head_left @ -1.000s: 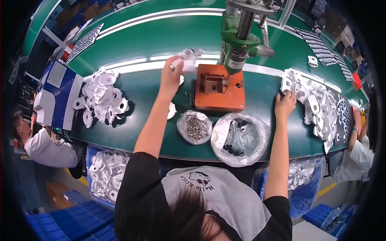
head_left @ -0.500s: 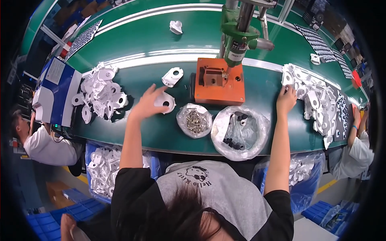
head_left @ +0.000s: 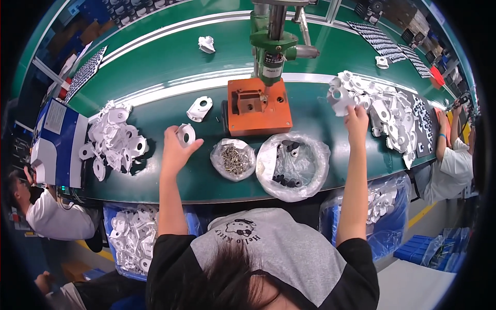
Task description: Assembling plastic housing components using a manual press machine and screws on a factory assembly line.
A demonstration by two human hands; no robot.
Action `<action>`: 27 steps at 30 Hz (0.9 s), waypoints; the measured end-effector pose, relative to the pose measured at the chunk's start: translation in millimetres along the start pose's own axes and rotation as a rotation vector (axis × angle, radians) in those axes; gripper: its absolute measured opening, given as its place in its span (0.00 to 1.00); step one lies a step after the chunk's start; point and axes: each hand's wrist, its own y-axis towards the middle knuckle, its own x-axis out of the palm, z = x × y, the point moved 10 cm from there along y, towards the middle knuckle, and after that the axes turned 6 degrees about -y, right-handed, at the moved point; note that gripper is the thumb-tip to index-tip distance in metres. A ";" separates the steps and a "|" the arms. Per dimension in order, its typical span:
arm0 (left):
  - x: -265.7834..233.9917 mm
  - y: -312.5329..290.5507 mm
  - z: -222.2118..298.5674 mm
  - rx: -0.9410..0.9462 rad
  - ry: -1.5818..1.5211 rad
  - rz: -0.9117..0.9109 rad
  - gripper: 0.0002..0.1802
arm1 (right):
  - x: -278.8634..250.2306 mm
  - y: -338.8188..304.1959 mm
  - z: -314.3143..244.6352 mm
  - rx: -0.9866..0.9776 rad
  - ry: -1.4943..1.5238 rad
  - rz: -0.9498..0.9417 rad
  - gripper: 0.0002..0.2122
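My left hand grips a white plastic housing with a round dark hole, the thumb on its right side and the fingers on its left. A second white housing lies just beyond it on the green bench. At the right, my right hand pinches another white housing by its lower edge, at the near left side of a heap of similar housings. The fingertips are partly hidden behind the part.
A green press with an orange base stands mid-bench. Before it sit a bag of screws and a clear bag with small black parts. More housings are heaped left, beside a blue-white machine. Co-workers flank both sides.
My left hand has closed on the housing and tilted it up off the bench. My right hand has drawn a housing from the pile's edge. The whole view has shifted.
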 end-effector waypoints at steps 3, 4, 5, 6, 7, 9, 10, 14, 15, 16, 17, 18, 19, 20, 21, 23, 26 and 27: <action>15.6 -9.9 19.0 -0.009 -0.543 -0.087 0.39 | 26.5 -82.6 -39.9 0.350 0.760 -0.306 0.04; 26.5 -9.4 32.1 0.059 -0.633 -0.159 0.39 | 32.2 -105.8 -49.9 0.389 0.798 -0.358 0.04; 40.5 -11.1 41.9 0.104 -0.667 -0.253 0.36 | 42.0 -126.9 -58.5 0.429 0.840 -0.417 0.05; 50.9 -13.1 54.9 0.024 -0.690 -0.251 0.33 | 53.0 -146.1 -65.3 0.473 0.903 -0.468 0.05; 58.1 -12.7 62.0 -0.029 -0.713 -0.190 0.24 | 65.0 -163.3 -73.1 0.516 0.968 -0.527 0.06; 89.5 -16.2 70.2 -0.192 -0.979 -0.229 0.15 | 82.2 -189.2 -85.2 0.559 1.075 -0.639 0.07; 97.3 -19.5 88.0 -0.154 -1.039 -0.274 0.10 | 88.2 -198.4 -93.5 0.547 1.141 -0.717 0.07; 115.5 -27.5 116.1 -0.092 -0.998 -0.228 0.08 | 99.4 -224.3 -115.0 0.611 1.246 -0.779 0.05; 119.7 -30.1 120.7 -0.074 -0.998 -0.271 0.08 | 103.1 -229.3 -112.9 0.636 1.263 -0.786 0.05; 122.9 -33.1 125.5 -0.074 -0.999 -0.276 0.08 | 106.6 -231.2 -113.3 0.619 1.302 -0.765 0.04; 120.8 -36.1 136.7 -0.021 -1.069 -0.234 0.09 | 107.8 -231.9 -116.0 0.620 1.302 -0.760 0.04; 117.1 -39.7 147.9 0.031 -1.139 -0.191 0.10 | 107.3 -231.7 -111.2 0.675 1.257 -0.696 0.04; 117.1 -45.9 159.1 0.040 -1.191 -0.224 0.11 | 107.1 -233.2 -106.1 0.730 1.212 -0.633 0.04; 123.4 -51.3 158.0 0.028 -1.247 -0.248 0.11 | 106.5 -232.4 -106.4 0.725 1.220 -0.592 0.06; 129.9 -56.5 157.2 0.014 -1.303 -0.273 0.10 | 107.4 -233.0 -106.4 0.727 1.222 -0.589 0.06; 134.4 -65.4 157.9 0.028 -1.270 -0.269 0.12 | 105.0 -228.9 -104.0 0.717 1.261 -0.508 0.06; 143.1 -75.6 154.3 0.020 -1.253 -0.333 0.14 | 103.5 -223.2 -92.4 0.684 1.255 -0.488 0.07; 139.8 -77.3 160.1 0.074 -1.171 -0.302 0.14 | 102.9 -222.8 -91.5 0.686 1.253 -0.485 0.07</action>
